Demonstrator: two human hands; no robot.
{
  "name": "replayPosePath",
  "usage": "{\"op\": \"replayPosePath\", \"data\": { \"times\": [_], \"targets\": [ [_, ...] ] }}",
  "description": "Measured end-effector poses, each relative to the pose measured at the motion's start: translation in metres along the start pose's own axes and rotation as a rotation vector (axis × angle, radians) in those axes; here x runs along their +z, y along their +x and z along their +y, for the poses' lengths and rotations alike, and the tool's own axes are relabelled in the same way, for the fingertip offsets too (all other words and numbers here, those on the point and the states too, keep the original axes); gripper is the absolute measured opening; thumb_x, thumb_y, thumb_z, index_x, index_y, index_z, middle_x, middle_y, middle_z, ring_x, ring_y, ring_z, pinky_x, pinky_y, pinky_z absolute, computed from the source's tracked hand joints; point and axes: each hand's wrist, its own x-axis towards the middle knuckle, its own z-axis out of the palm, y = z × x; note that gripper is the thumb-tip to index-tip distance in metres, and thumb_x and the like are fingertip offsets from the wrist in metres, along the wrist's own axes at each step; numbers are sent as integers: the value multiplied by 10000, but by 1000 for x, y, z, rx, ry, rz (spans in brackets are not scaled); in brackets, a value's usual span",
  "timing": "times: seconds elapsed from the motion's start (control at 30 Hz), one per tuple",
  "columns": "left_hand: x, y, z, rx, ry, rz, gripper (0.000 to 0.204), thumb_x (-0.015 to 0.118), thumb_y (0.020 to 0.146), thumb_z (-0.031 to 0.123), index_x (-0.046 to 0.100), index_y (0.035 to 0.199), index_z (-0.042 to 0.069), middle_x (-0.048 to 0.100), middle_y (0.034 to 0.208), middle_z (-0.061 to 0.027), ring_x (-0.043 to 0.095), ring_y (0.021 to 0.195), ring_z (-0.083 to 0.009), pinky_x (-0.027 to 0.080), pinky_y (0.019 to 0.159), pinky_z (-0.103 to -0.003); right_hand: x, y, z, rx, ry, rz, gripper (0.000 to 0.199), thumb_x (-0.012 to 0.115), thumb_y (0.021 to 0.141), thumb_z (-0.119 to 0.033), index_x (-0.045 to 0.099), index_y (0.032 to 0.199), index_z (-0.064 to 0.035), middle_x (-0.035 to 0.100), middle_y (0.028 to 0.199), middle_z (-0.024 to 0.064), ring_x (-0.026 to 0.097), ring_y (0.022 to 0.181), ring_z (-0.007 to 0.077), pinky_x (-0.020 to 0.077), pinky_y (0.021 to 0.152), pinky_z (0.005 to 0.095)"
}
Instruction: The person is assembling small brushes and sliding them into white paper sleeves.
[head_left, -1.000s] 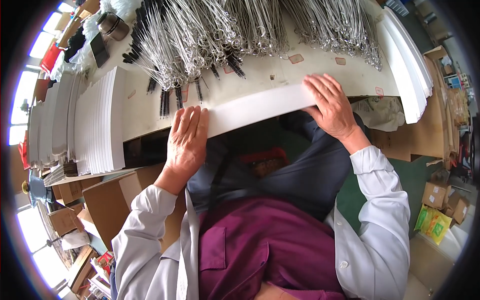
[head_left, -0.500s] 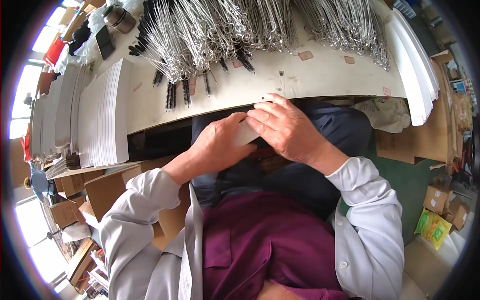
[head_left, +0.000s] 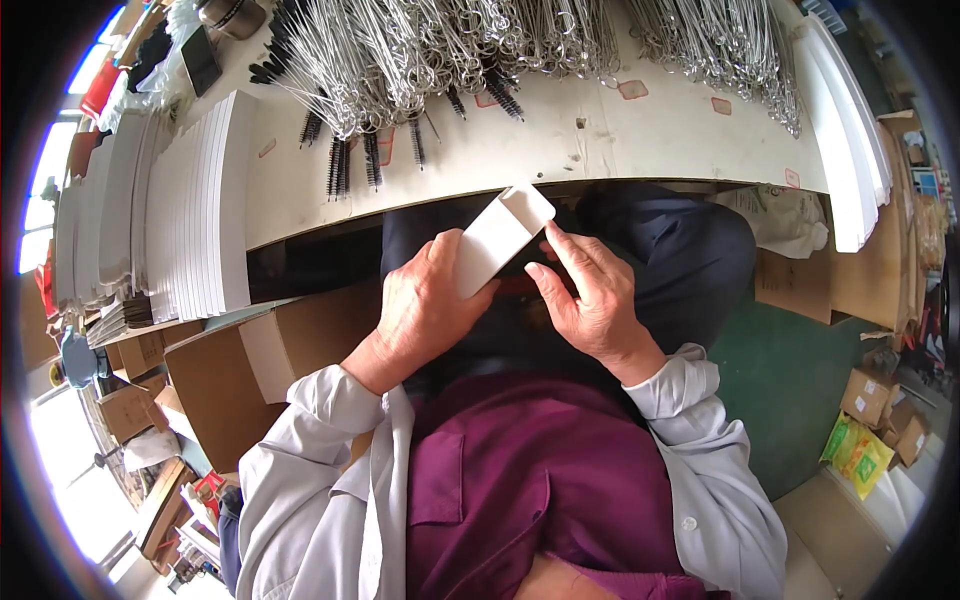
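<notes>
My left hand [head_left: 428, 300] is closed around a narrow white cardboard box [head_left: 490, 250], gripping it by its sides above my lap. The box is tilted, its far right end raised with a flap standing out. My right hand [head_left: 595, 298] is beside that end, thumb and fingers apart. Its forefinger tip is at the flap's edge; whether it touches I cannot tell. Beyond the hands, on the table [head_left: 450, 175], lies a big heap of wire-handled brushes [head_left: 400, 70] with looped ends and some black bristles showing.
Flat white cartons [head_left: 200, 210] stand in a row on the left, and more white cartons [head_left: 845, 150] are stacked at the right table edge. An open brown cardboard box [head_left: 225, 390] stands below left. A metal flask [head_left: 232, 15] and a dark phone-like slab [head_left: 201, 66] are at the far left.
The white box, mostly covered by both hands before, now shows with its flapped end up. My right hand has drawn back toward me and its fingers have spread. My view has shifted slightly.
</notes>
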Motion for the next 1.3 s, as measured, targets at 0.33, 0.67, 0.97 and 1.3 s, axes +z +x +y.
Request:
{"op": "replayPosePath", "data": {
  "times": [0.33,0.67,0.97,1.3],
  "targets": [
    [15,-14,-6,34,22,33,614,896,737,220,591,1221,-1,708,994,-202,727,897,-388,603,770,-430,10,-11,-5,162,129,-37,336,800,896,-110,701,1178,42,753,965,175,761,823,295,605,694,358],
    [29,-11,0,37,-125,16,696,886,763,232,534,1329,36,721,1065,-215,734,942,-396,607,791,-450,20,-24,-4,658,650,-241,189,674,1021,-163,737,1047,14,743,818,98,699,719,136,530,634,304],
    [36,-17,-4,-42,-248,-91,699,835,780,181,497,1391,135,724,1076,-213,737,963,-403,609,802,-444,23,-24,-16,523,502,-286,157,668,992,-114,696,923,24,693,798,162,677,688,298,508,625,372],
    [41,-23,-3,1,-145,-56,641,822,790,190,530,1357,121,697,1134,-192,732,945,-408,620,785,-459,24,-29,-20,426,397,-260,168,692,975,-90,658,1093,24,709,834,172,717,738,290,541,657,367]
  ]
}}
